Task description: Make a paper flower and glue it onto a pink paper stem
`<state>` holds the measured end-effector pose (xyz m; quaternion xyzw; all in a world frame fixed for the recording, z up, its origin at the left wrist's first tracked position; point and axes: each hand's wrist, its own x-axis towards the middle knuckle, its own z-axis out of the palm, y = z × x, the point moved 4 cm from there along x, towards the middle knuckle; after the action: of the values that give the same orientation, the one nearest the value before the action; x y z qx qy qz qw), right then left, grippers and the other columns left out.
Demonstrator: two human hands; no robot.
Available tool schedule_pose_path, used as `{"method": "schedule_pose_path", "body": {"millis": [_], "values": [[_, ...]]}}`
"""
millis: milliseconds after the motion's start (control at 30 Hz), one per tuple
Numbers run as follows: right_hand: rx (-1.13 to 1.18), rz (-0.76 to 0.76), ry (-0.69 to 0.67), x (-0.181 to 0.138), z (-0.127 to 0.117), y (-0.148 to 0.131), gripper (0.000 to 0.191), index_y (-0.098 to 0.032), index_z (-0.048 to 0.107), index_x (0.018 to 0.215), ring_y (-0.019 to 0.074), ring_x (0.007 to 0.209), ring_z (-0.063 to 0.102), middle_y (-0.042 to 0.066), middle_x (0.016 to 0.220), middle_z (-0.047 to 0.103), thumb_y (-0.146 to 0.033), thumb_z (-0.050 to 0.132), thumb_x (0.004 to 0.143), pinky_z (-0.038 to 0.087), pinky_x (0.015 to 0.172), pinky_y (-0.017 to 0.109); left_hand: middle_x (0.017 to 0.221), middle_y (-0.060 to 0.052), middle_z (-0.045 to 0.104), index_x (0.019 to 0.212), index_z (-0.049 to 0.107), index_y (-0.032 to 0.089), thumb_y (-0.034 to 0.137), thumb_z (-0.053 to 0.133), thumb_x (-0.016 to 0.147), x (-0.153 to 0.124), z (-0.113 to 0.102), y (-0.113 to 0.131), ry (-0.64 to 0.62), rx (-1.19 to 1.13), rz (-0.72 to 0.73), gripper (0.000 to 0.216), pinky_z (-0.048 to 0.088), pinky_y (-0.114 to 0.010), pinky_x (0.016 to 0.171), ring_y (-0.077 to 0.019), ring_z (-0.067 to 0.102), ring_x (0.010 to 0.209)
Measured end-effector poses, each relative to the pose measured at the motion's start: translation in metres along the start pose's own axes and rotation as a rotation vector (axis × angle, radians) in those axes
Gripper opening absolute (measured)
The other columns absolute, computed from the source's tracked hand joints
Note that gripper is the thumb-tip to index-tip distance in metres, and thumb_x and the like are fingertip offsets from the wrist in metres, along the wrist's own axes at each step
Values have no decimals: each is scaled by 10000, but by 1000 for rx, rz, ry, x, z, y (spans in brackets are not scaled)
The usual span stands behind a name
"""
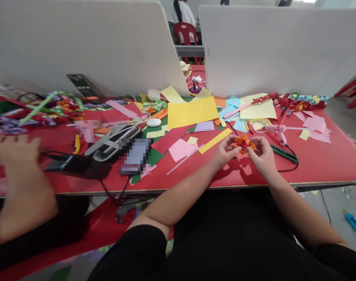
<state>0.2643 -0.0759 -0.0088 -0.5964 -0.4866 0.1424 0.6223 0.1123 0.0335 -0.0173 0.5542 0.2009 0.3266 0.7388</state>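
An orange paper flower (243, 143) with a reddish centre is held up over the red table (321, 164), close to its front edge. My left hand (224, 151) pinches it from the left, thumb and fingers at the petals. From the other side my right hand (262, 153) grips it, thumb near the flower's centre. Just right of that hand lie a pink glue gun (279, 132) with a clear glue stick in it and a green cutter (283, 153). A yellow paper strip (215, 141) rests left of my left hand.
A co-worker's hand (14, 150) is at the far left. A phone (136, 156), a grey case (118, 142) and a second pink glue gun (86, 130) lie left of me. Paper flower chains (303, 102) line the back. White boards (280, 50) stand behind.
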Motion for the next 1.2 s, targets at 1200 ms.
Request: {"method": "schedule_pose_path", "body": {"millis": [1200], "values": [[460,486,-64,21,0,1,443,-266,777,911,124,644,597,-37,778,702,-362,1078,601,475,584,269,1099,-32,697,1063,537,241,352,911,827,1,-2,-5,-64,72,151,456,547,-250,740,-156,707,936]]}}
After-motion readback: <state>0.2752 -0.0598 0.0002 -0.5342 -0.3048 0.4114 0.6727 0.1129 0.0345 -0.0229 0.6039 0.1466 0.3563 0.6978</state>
